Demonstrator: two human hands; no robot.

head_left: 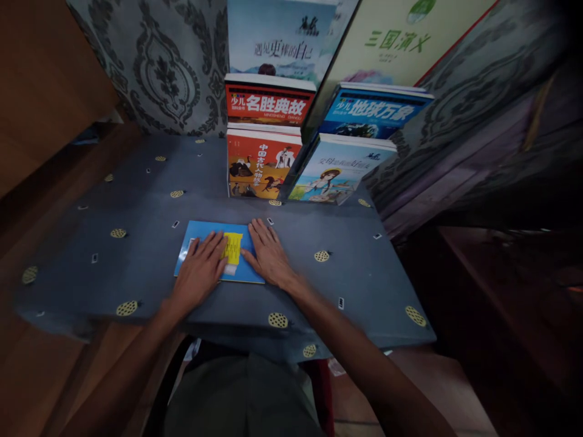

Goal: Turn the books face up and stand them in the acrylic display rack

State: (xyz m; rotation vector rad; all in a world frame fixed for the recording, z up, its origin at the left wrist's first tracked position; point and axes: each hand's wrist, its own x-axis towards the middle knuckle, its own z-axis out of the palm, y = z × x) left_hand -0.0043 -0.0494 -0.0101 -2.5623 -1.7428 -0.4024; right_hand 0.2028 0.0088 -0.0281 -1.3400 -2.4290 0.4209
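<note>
A thin blue book (246,267) lies flat near the front middle of the table, a yellow patch with dark print on its cover. My left hand (203,264) rests on the left half of this book, fingers stretched out and partly hiding the cover. Flat along the book's right edge is my right hand (269,252), its fingers extended and its thumb reaching onto the cover. Neither hand grips anything.
Behind the blue book, two stacks of upright books rise on the table (150,267): a red-orange book (264,164) in front at left, and a pale blue book (339,170) in front at right. Patterned grey fabric (166,73) hangs behind.
</note>
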